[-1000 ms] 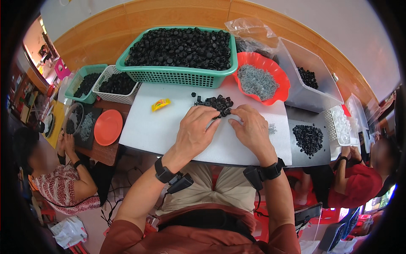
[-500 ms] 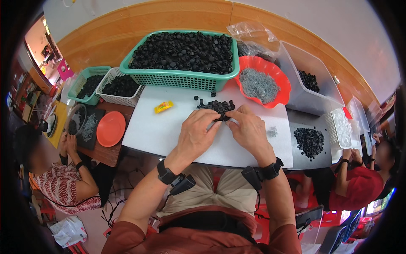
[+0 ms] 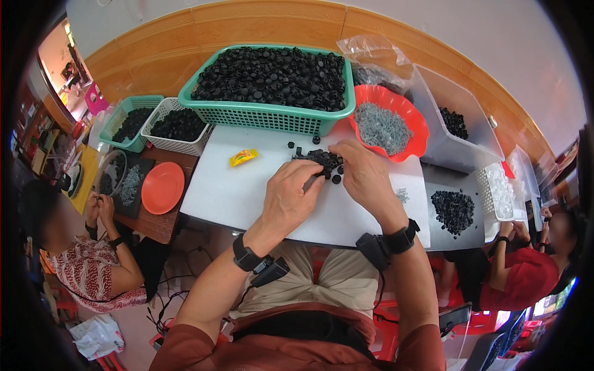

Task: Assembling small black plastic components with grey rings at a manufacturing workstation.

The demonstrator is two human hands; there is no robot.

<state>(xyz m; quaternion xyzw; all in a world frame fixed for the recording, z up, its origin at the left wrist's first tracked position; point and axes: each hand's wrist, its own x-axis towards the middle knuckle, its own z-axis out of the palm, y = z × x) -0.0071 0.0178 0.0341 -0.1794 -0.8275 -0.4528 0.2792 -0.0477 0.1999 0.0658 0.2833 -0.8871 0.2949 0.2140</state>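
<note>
A small pile of black plastic caps (image 3: 318, 154) lies on the white work surface (image 3: 226, 191). At its near left side is my left hand (image 3: 291, 191), thumb and fingers curled together around something dark that I cannot make out. My right hand (image 3: 368, 179) reaches over the pile's right edge, its index finger stretched out and apart from the thumb; no held thing shows there. A loose black cap (image 3: 336, 179) sits between the hands. Beyond the pile lie two more caps, the nearer of them by the green basket (image 3: 266, 117).
Black caps fill the green basket. Right of it, a red scalloped bowl (image 3: 421, 145) holds small clear parts, beside a translucent bin (image 3: 458, 145). A yellow wrapped packet (image 3: 243, 157) lies leftward, a few clear parts (image 3: 402, 195) rightward. Co-workers sit on both sides.
My right hand has drawn away from my left and moved up over the pile. A loose cap now shows between them. My left hand stays nearly in place.
</note>
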